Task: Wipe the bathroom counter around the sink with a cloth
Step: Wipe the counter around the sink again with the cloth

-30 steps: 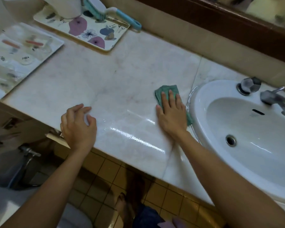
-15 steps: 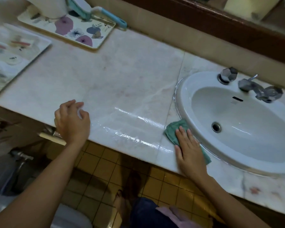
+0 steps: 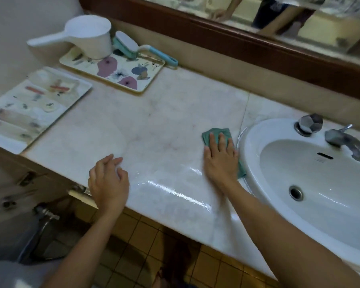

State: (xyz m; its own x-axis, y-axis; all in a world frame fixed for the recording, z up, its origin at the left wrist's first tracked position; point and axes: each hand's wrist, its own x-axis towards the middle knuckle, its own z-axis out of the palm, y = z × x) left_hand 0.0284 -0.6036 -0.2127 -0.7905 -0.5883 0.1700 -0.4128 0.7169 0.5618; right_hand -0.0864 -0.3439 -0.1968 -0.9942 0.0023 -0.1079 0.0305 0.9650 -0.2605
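A folded green cloth (image 3: 216,133) lies on the pale marble counter (image 3: 154,125) just left of the white oval sink (image 3: 312,175). My right hand (image 3: 220,161) presses flat on the cloth with straight fingers, covering most of it. My left hand (image 3: 108,181) rests at the counter's front edge with loosely curled fingers, holding nothing. A wet shiny streak runs along the counter between the two hands and toward the sink's front.
A floral tray (image 3: 121,73) at the back left carries a white scoop (image 3: 87,38) and a teal-handled brush (image 3: 133,46). Another tray (image 3: 29,107) sits at the far left. Chrome taps (image 3: 328,132) stand behind the basin. A wood-framed mirror (image 3: 258,38) runs along the wall.
My right hand slid the cloth from the sink's front-left rim back up along the sink's left side. My left hand stayed at the counter edge.
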